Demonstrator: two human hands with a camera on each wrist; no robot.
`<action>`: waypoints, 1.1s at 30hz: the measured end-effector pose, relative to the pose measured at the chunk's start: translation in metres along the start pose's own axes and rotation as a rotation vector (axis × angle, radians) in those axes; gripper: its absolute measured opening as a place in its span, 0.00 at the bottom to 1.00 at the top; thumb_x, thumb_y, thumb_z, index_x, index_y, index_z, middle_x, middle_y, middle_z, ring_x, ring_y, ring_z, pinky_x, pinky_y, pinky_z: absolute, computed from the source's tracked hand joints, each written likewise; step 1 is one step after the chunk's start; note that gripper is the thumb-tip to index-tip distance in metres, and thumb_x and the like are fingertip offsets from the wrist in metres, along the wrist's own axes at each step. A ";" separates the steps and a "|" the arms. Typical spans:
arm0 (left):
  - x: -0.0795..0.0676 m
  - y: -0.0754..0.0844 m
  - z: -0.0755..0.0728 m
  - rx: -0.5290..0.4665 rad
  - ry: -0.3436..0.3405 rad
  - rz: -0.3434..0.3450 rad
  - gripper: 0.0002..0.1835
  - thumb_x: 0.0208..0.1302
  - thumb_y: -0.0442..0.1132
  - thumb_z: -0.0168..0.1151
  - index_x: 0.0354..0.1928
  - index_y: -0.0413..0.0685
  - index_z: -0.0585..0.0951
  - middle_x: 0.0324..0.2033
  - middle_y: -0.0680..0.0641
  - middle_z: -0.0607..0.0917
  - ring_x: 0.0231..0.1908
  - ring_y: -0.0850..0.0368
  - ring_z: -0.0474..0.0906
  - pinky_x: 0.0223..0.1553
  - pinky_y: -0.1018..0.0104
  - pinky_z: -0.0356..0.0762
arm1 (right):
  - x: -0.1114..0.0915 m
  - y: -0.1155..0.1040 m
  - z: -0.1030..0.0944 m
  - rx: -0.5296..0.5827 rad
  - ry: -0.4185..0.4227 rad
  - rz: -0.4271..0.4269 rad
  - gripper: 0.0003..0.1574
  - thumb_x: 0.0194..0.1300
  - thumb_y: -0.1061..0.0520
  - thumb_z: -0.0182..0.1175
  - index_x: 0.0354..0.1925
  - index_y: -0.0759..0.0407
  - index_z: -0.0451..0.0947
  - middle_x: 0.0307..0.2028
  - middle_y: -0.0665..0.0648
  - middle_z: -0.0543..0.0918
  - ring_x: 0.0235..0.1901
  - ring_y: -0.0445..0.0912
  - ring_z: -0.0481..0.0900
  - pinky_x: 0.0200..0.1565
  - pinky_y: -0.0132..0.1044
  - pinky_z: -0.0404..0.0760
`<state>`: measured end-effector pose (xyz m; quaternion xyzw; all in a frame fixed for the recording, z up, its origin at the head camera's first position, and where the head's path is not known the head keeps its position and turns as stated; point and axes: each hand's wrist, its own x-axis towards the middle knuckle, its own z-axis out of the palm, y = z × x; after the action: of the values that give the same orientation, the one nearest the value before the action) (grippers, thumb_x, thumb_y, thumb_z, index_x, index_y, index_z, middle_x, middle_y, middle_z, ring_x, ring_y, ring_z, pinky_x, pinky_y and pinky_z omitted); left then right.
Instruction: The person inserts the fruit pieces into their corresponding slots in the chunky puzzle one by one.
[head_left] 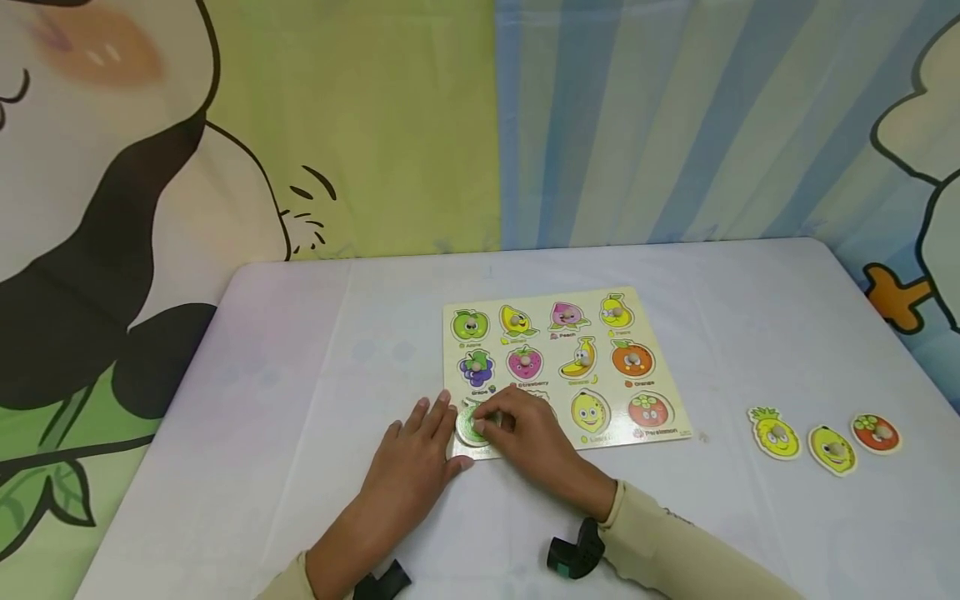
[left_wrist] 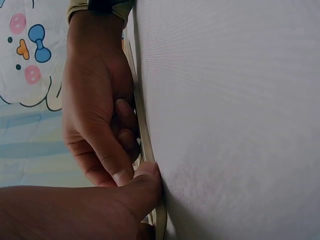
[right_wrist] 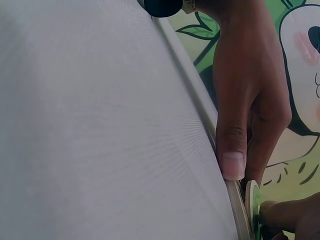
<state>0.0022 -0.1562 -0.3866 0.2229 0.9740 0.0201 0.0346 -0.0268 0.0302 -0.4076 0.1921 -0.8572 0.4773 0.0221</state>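
Observation:
A wooden fruit puzzle board [head_left: 547, 354] lies on the table. At its lower left corner, my right hand [head_left: 536, 437] pinches a round green fruit piece [head_left: 467, 428] between thumb and fingers. In the right wrist view, that green piece [right_wrist: 256, 200] stands tilted on edge against the board. My left hand [head_left: 412, 462] rests beside it with fingers extended over the board's left edge. Its thumb [right_wrist: 233, 162] touches the near edge. Knobbed pieces fill the upper two rows, among them an apple [head_left: 470, 326] and grapes [head_left: 476, 367]. My right hand covers part of the bottom row.
To the right, on the white tablecloth [head_left: 300, 492], lie three loose pieces: a pineapple [head_left: 776, 435], a yellow lemon-like piece [head_left: 832, 451] and a red persimmon piece [head_left: 876, 434]. A printed cartoon curtain [head_left: 375, 125] hangs behind the table. Black straps are on both wrists.

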 end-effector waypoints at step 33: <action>0.001 -0.004 0.001 -0.003 0.048 0.025 0.40 0.56 0.59 0.68 0.64 0.38 0.74 0.64 0.41 0.73 0.63 0.42 0.70 0.48 0.48 0.75 | 0.000 -0.010 0.001 -0.141 -0.015 -0.020 0.08 0.60 0.61 0.69 0.40 0.56 0.86 0.33 0.45 0.79 0.27 0.36 0.68 0.30 0.31 0.71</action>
<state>-0.0005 -0.1589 -0.3880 0.2347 0.9716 0.0276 0.0115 -0.0229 0.0252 -0.4003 0.2019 -0.8870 0.4140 0.0340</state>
